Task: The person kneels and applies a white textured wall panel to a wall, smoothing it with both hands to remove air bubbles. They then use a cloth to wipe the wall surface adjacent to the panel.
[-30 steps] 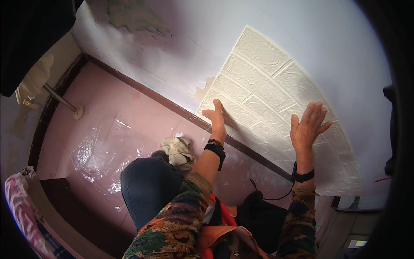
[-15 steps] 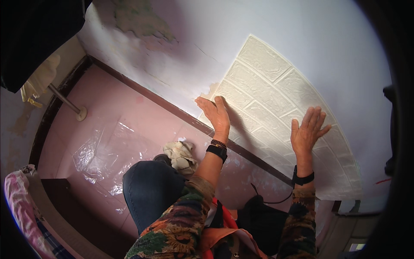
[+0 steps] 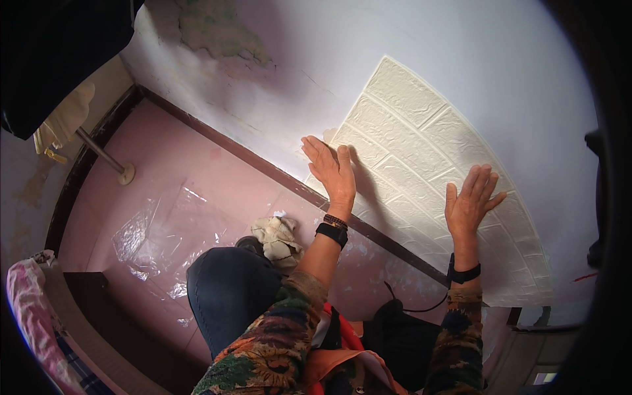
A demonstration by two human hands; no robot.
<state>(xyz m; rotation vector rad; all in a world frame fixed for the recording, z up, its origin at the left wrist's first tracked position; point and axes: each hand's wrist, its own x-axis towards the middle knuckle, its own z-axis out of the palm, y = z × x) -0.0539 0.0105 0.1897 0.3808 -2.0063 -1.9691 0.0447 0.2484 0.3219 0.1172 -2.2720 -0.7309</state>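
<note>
A cream-white brick-pattern wall panel lies against the pale wall, its lower edge along the dark red baseboard. Over the panel's left edge, my left hand is open, palm toward the wall and fingers pointing up. Farther right, my right hand lies open on the panel with its fingers spread. Both hands hold nothing. How firmly either palm presses on the panel cannot be made out.
Flaking plaster marks the wall at upper left. On the pink floor lie clear plastic sheeting and a crumpled beige cloth by my foot. A metal post stands left. A bed edge is at lower left.
My left hand has shifted slightly up and to the right along the panel's left edge. My right hand stays nearly where it was.
</note>
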